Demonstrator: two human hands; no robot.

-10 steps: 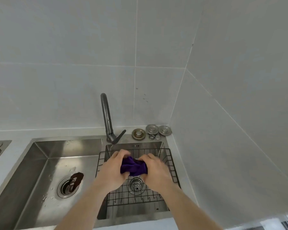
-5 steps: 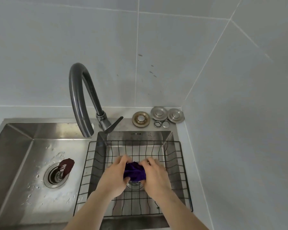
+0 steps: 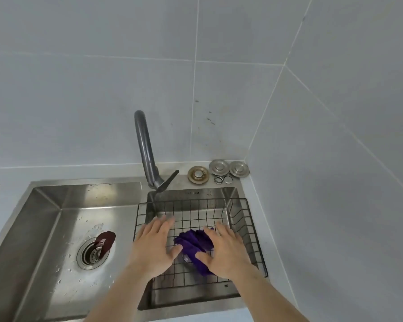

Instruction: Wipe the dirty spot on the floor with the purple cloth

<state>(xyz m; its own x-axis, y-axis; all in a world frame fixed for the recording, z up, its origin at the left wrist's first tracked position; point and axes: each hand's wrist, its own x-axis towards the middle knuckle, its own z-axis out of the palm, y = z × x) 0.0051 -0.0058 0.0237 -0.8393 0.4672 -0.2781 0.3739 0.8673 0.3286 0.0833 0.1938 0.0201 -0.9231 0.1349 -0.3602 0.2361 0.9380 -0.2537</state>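
Observation:
The purple cloth lies crumpled over the black wire basket in the right sink basin. My right hand lies on its right side, with the thumb pressed over the fabric and the fingers stretched forward. Just left of the cloth, my left hand hovers flat over the basket with its fingers spread and nothing in it. The floor and its dirty spot are out of view.
A grey faucet rises behind the basket. The left basin is wet, with a drain strainer and a brown stopper. Several metal drain parts sit in the back corner. Tiled walls close off the back and right.
Both hands were squeezing the bunched cloth together. My left hand has let go and opened to the left, and the cloth has loosened under my right hand. The view has tilted up.

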